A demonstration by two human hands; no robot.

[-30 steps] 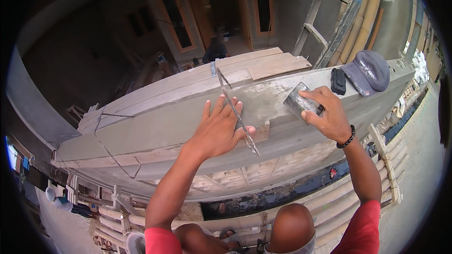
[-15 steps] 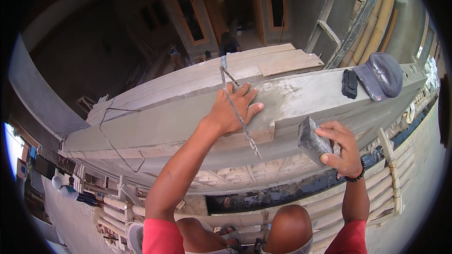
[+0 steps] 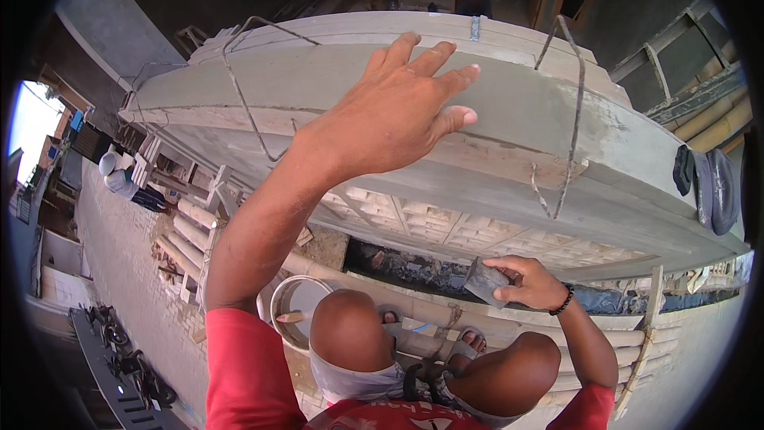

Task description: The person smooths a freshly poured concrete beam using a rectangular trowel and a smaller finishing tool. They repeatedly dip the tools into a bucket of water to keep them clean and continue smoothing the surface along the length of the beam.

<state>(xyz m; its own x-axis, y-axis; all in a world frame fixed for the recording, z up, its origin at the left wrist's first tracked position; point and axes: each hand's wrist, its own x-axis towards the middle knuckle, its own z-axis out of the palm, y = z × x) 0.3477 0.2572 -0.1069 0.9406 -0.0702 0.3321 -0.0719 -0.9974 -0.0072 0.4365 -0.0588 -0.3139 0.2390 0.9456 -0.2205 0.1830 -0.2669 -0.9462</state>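
Right fingers (image 3: pixel 506 262): closed around grey block (image 3: pixel 481 281). Left fingers (image 3: pixel 434 58): spread, empty, over cement ledge (image 3: pixel 517 103). Step, apparently: smoothing. Next move likely calls for block flat on ledge.

Person's left hand (image 3: pixel 402 107) spread over the top of the grey ledge (image 3: pixel 521 103); contact unclear. Right hand (image 3: pixel 535 283) grips a dark grey block (image 3: pixel 485 280) on the ledge's near side, apart from it. Bent wires (image 3: pixel 582 72) stand toward both ledge ends. Cap (image 3: pixel 720 191), black case (image 3: pixel 683 170) at ledge's right end. Bucket (image 3: pixel 275 308) lower, ledge's near side. Ladder (image 3: pixel 656 72) behind ledge's right end.
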